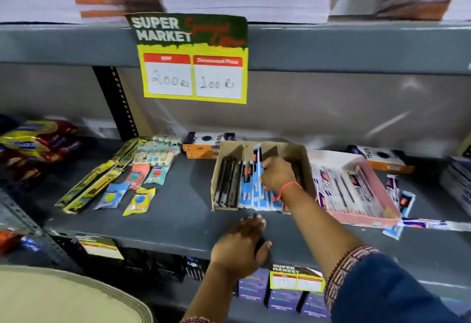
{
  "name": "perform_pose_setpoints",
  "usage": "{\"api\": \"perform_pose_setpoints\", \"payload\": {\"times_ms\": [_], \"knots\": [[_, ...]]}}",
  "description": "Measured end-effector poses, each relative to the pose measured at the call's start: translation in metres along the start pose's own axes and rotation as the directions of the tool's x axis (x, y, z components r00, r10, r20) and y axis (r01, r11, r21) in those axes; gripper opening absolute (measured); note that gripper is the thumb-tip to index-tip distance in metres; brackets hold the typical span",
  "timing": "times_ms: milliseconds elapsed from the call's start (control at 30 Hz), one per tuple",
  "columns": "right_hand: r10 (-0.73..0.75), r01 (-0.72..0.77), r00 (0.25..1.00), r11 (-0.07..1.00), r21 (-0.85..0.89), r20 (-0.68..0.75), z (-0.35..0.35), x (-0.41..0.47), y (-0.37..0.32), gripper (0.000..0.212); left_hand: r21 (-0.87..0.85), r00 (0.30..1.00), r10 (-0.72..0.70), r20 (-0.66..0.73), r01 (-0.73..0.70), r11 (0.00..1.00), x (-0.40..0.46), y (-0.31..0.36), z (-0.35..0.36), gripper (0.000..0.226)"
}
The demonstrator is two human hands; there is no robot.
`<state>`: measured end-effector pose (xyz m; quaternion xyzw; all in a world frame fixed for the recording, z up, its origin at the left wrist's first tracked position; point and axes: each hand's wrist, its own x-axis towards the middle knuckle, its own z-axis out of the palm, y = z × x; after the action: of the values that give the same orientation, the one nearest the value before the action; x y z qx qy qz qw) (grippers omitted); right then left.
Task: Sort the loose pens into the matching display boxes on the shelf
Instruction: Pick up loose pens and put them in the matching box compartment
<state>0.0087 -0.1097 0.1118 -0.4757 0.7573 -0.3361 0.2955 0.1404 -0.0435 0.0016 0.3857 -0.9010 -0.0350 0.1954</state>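
Observation:
A brown cardboard display box [225, 152] stands on the grey shelf [178, 210]; dark pens fill its left compartment and blue-white pen packs [251, 195] fill the middle one. My right hand [276, 173] reaches into that box, fingers pinched on the blue-white packs. Right of it lies a pink display box [374, 195] with white pen packs inside. Loose blue-white pen packs [405, 203] lie on the shelf beside and in front of the pink box. My left hand [242, 243] rests palm down on the shelf's front edge, fingers apart, holding nothing.
Eraser and pencil packets [122, 177] are spread at the left. Orange-black boxes [204, 144] stand at the back, another [382, 158] at the right. A yellow price sign [193, 60] hangs from the upper shelf. Purple boxes [285, 294] sit on the shelf below.

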Motion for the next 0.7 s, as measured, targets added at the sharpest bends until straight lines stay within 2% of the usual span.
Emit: {"api": "perform_pose_setpoints", "payload": {"times_ms": [67,200,333,433,533,633,700], "knots": [[-0.006,0.007,1.0,0.99,-0.144,0.009,0.009,0.008,-0.003,0.019,0.026,0.997,0.046,-0.062,-0.045,0.999,-0.001,0.002,0.001,0.045],[0.083,-0.069,0.994,0.984,-0.165,0.075,0.026,0.023,0.003,0.036,0.054,0.996,0.062,-0.058,-0.059,0.997,-0.002,0.0,0.003,0.049],[0.102,-0.084,0.992,0.974,-0.212,0.074,0.037,0.03,0.014,0.036,0.054,0.996,0.064,-0.065,-0.06,0.997,-0.001,0.001,0.003,0.048],[0.05,-0.038,0.998,0.958,-0.283,0.035,0.039,0.026,0.016,0.023,0.066,0.997,0.064,-0.052,-0.06,0.996,-0.001,0.001,0.002,0.048],[-0.033,0.018,0.999,0.95,-0.313,-0.042,0.033,0.015,0.014,0.028,0.048,0.997,0.054,-0.051,-0.051,0.998,-0.001,0.003,-0.001,0.047],[-0.145,0.113,0.984,0.956,-0.272,-0.102,0.021,-0.002,0.007,0.031,-0.038,1.0,0.03,0.004,-0.03,0.999,0.0,0.004,-0.002,0.05],[-0.179,0.147,0.97,0.971,-0.188,-0.165,0.006,-0.015,0.008,0.036,-0.035,0.998,0.014,0.06,-0.012,0.999,0.0,0.006,0.0,0.053]]}}
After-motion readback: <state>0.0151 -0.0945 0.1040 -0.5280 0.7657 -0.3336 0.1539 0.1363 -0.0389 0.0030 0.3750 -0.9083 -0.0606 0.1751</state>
